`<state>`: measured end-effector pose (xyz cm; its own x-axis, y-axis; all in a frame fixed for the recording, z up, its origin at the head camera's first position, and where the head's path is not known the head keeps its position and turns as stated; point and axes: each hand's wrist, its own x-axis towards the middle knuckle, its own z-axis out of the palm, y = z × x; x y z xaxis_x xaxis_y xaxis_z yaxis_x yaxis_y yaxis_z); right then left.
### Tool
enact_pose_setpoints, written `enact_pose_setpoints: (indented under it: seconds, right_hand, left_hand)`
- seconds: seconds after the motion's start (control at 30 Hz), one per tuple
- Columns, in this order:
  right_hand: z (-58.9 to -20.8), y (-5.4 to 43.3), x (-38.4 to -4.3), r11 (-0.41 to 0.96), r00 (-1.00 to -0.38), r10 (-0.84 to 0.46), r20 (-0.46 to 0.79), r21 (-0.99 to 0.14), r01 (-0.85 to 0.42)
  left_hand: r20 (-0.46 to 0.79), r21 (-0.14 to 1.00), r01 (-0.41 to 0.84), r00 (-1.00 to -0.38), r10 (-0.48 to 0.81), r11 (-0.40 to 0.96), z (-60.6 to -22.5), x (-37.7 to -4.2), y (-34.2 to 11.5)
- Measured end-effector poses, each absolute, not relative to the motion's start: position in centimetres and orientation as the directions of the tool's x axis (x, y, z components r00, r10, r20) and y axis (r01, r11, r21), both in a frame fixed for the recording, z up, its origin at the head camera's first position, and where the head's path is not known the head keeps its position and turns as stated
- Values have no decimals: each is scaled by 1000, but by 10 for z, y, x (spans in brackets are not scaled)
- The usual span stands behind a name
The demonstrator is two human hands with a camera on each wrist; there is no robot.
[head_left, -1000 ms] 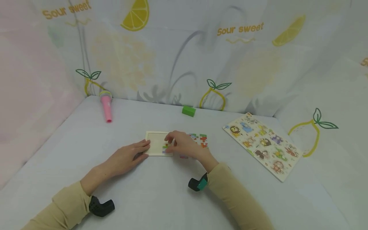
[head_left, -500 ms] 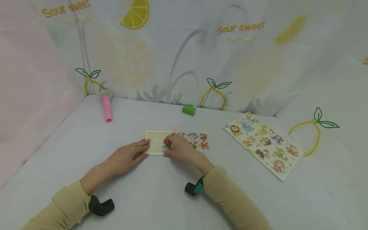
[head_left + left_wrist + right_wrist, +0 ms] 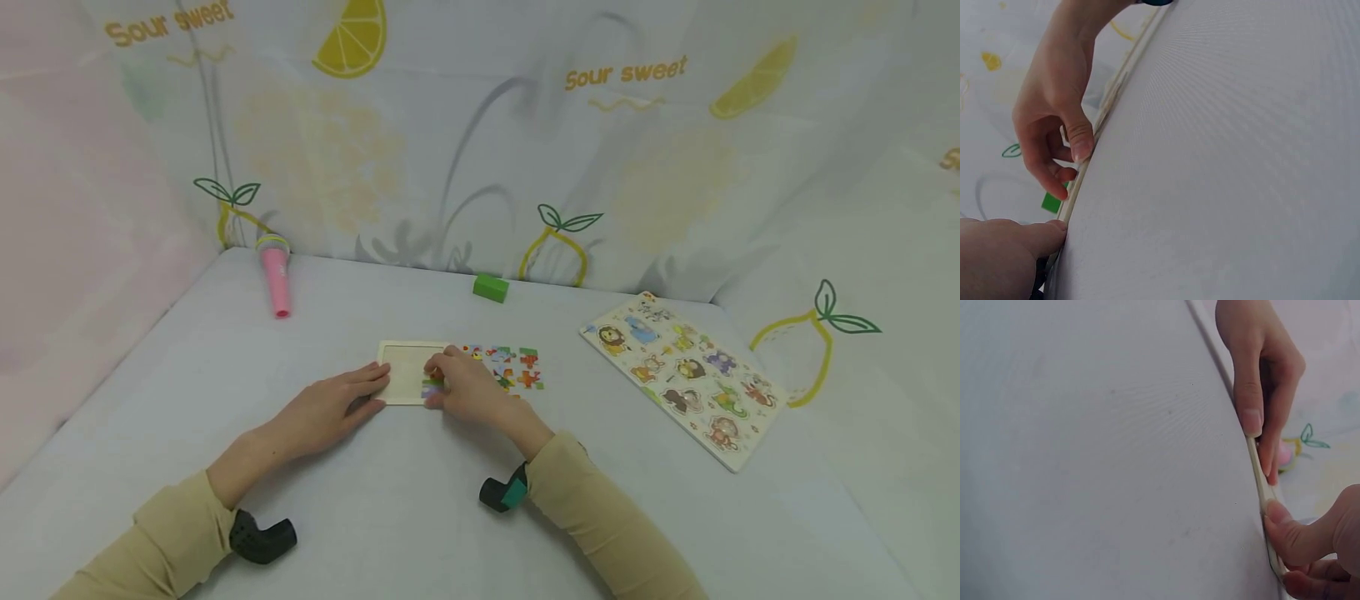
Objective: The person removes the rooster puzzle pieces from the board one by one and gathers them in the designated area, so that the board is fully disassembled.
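Observation:
A shallow pale wooden puzzle tray (image 3: 402, 344) lies on the white table in the head view. My left hand (image 3: 330, 414) rests along its left side, fingers fairly straight; the right wrist view shows that thumb (image 3: 1252, 420) at the near edge. Over the tray's right end is my right hand (image 3: 472, 390), thumb and fingers bent around a colourful puzzle piece that they largely cover. A purple and green piece (image 3: 431, 389) shows inside the tray beside the thumb. In the left wrist view the right thumb (image 3: 1081, 149) touches the tray edge.
Several loose puzzle pieces (image 3: 529, 379) lie right of the tray, partly behind the right hand. An animal picture board (image 3: 682, 379) is farther right, a green block (image 3: 491, 288) at the back, and a pink toy microphone (image 3: 277, 279) at the back left.
My right hand has shifted slightly left and lower over the tray, its thumb and fingers now around the piece, and more loose pieces show. The left hand keeps its place.

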<state>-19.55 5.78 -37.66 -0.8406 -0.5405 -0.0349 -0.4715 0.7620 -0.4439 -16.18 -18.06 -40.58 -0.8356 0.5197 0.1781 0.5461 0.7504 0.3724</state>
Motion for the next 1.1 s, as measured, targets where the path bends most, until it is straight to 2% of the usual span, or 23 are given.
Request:
enact_pose_setpoints:
  seconds: [0.47,1.1]
  right_hand:
    - [-375,57,-195,797,-868,-496,-18,-405,-447]
    - [-377,58,-195,717,-822,-566,63,-454,-529]
  left_hand:
    - [195,377,560,-827,528,738,-399,-157,-180]
    - [195,379,560,-827,528,737,-399,-156,-180]
